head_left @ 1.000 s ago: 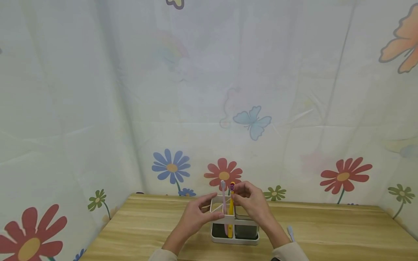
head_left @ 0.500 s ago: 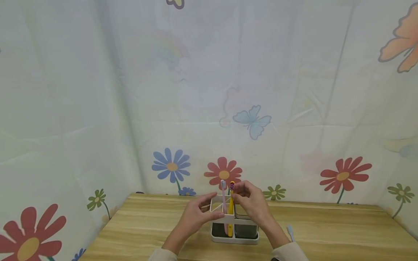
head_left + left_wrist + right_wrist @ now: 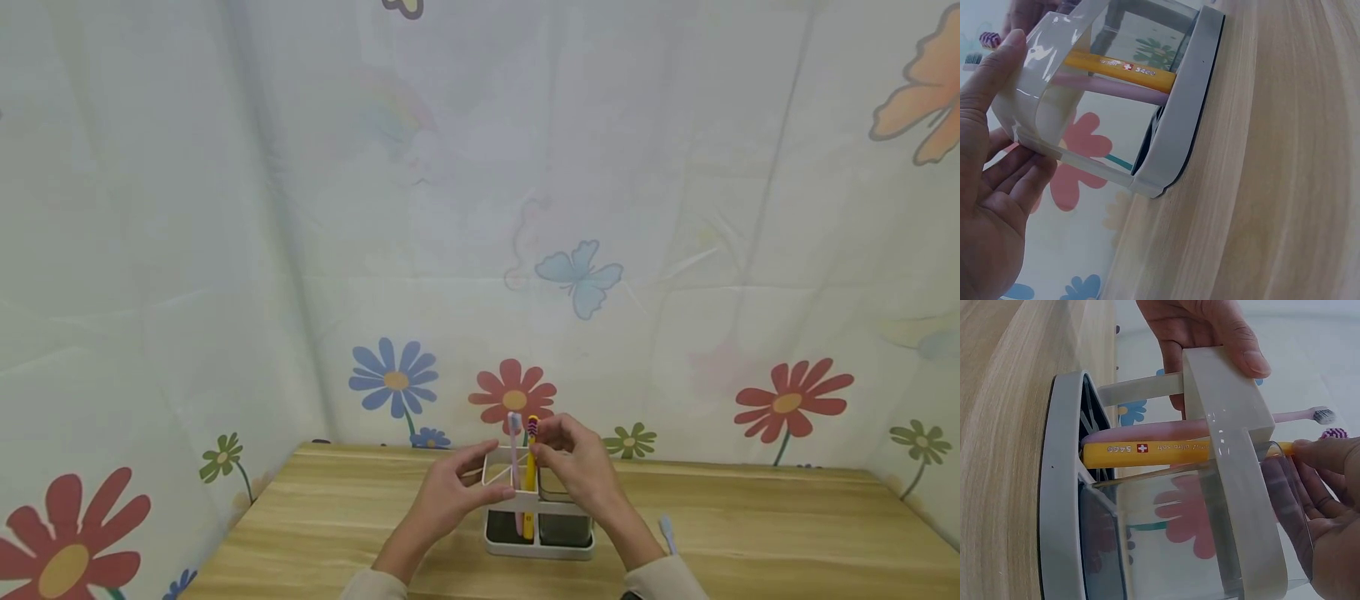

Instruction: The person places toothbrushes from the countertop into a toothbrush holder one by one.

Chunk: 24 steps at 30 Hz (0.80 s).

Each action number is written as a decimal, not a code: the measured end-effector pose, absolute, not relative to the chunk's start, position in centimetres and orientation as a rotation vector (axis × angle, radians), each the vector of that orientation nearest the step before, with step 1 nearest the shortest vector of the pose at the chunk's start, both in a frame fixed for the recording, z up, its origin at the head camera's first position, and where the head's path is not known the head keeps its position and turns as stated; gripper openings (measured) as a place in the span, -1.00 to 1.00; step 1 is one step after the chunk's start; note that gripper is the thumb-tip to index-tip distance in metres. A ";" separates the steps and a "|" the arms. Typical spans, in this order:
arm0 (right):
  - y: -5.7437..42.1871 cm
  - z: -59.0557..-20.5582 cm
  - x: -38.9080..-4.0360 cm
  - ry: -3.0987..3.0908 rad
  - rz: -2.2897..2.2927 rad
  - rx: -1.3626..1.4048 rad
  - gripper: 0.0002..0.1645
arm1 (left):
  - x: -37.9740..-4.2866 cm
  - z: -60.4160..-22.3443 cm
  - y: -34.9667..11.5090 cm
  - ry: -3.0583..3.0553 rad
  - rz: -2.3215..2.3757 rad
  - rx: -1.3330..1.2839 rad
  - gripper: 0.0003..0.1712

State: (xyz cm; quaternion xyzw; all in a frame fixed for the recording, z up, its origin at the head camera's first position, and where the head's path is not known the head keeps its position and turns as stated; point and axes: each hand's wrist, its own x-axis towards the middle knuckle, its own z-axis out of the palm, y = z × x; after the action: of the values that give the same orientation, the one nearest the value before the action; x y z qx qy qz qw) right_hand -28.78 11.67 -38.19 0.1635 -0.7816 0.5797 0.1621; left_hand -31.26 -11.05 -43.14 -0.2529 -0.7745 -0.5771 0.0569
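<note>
A white toothbrush holder (image 3: 566, 508) with a dark-floored base stands upright on the table. My left hand (image 3: 450, 490) holds its upper frame at the left, thumb in front and fingers behind. With thumb and fingers, my right hand (image 3: 583, 462) pinches a yellow toothbrush (image 3: 530, 477) just below its purple-and-white bristles. That brush stands upright in the holder's left side, its handle end (image 3: 1097, 455) down at the base. Beside it leans a pink toothbrush (image 3: 515, 458), untouched by either hand. A clear cup (image 3: 566, 531) fills the holder's right side, partly behind my right hand.
A light blue toothbrush (image 3: 667, 532) shows beside my right forearm, its lower part hidden by the sleeve. The wooden table (image 3: 780, 525) ends at a flower-printed curtain (image 3: 645, 367) close behind the holder. A similar curtain (image 3: 150, 333) stands along the left.
Both hands keep the same holds in the same places. The whole head view has shifted very slightly; the yellow toothbrush's lower end sits a touch higher in the holder.
</note>
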 end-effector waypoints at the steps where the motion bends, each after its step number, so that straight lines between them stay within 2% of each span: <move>1: 11.7 -38.2 -28.8 -2.231 1.656 0.465 -0.78 | -31.3 -43.1 -11.0 -2.349 -1.750 -0.766 -0.22; 24: 14.0 -36.6 -28.6 -2.221 1.623 0.500 -0.71 | -31.6 -43.1 -11.0 -2.353 -1.752 -0.767 -0.19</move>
State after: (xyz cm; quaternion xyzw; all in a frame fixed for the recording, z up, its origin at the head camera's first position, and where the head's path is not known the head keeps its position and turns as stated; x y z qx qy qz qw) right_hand -28.64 13.96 -36.64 0.1761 -0.7826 0.5718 0.1718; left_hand -31.57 -11.02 -43.07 -0.2527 -0.7749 -0.5768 0.0546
